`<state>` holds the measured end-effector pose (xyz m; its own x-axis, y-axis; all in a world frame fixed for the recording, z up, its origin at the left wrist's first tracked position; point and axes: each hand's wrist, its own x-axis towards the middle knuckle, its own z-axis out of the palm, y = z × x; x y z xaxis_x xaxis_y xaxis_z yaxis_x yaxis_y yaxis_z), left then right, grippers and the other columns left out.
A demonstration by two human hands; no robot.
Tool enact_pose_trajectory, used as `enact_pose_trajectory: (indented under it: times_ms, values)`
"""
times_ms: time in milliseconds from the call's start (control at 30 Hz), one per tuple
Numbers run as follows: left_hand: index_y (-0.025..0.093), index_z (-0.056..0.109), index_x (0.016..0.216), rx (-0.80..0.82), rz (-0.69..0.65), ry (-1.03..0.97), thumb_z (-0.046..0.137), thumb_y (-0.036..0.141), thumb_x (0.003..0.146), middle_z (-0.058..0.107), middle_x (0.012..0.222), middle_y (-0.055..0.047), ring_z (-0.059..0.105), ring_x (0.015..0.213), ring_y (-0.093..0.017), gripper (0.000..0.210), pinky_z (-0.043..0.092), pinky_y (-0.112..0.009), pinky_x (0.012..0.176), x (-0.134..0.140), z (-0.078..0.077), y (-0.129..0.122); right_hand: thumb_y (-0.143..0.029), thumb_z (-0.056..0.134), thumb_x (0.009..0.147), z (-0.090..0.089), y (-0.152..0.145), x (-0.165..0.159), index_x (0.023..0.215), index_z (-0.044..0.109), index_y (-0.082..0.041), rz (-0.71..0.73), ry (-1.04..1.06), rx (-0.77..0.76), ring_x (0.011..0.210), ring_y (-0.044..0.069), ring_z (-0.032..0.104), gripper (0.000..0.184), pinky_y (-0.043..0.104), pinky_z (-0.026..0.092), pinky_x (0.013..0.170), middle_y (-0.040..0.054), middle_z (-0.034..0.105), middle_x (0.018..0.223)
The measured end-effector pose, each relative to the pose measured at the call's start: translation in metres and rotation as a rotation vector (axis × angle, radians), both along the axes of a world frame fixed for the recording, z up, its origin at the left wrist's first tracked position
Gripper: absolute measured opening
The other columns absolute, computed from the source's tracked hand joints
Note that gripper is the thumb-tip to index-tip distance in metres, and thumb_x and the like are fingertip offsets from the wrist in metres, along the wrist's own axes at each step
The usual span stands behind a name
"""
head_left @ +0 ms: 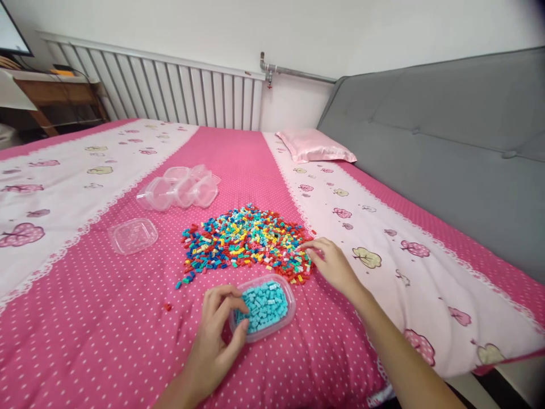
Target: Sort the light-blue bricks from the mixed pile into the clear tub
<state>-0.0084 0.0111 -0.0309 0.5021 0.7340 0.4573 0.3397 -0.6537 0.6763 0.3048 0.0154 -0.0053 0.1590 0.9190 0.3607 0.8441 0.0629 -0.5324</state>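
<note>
A clear plastic container (292, 307) holding many light-blue toy building bricks (266, 304) stands on the pink bedspread close in front of me. Around its left rim curls my left hand (219, 329), with the thumb and fingertips over the edge beside the bricks. Just beyond the container spreads a loose heap of small multicoloured building bricks (247, 236). My right hand (334, 264) is at the heap's right edge, thumb and forefinger closed near each other at the bricks. Whatever lies between those fingertips is too small to make out.
Several clear plastic containers (181, 187) lie grouped behind the heap to the left, with a clear lid (135, 236) nearer me. A stray red brick (167, 307) rests left of my left hand. Farther off are a pink pillow (315, 146), a grey headboard (443, 113) and a white radiator (170, 85).
</note>
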Motion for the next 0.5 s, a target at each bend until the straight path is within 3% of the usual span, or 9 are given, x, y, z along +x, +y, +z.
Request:
enact_pose_trajectory:
  times_ms: [100, 500]
  values:
    - [0.023, 0.058, 0.097, 0.021, 0.003, 0.0, 0.05, 0.024, 0.096, 0.053, 0.112, -0.008, 0.051, 0.108, -0.025, 0.008, 0.046, -0.038, 0.09, 0.0, 0.002, 0.0, -0.017, 0.056, 0.094, -0.004, 0.014, -0.013, 0.105, 0.076, -0.022, 0.024, -0.104, 0.023, 0.107, 0.026, 0.057, 0.023, 0.042, 0.045, 0.098, 0.01, 0.066, 0.11]
    - [0.024, 0.055, 0.099, 0.041, -0.001, 0.021, 0.05, 0.022, 0.097, 0.05, 0.113, -0.007, 0.049, 0.109, -0.024, 0.006, 0.045, -0.037, 0.09, -0.001, 0.002, 0.001, -0.009, 0.067, 0.088, -0.013, 0.037, -0.017, 0.093, 0.079, -0.028, 0.041, -0.269, 0.009, 0.102, 0.025, 0.054, 0.023, 0.039, 0.041, 0.091, 0.0062, 0.068, 0.105]
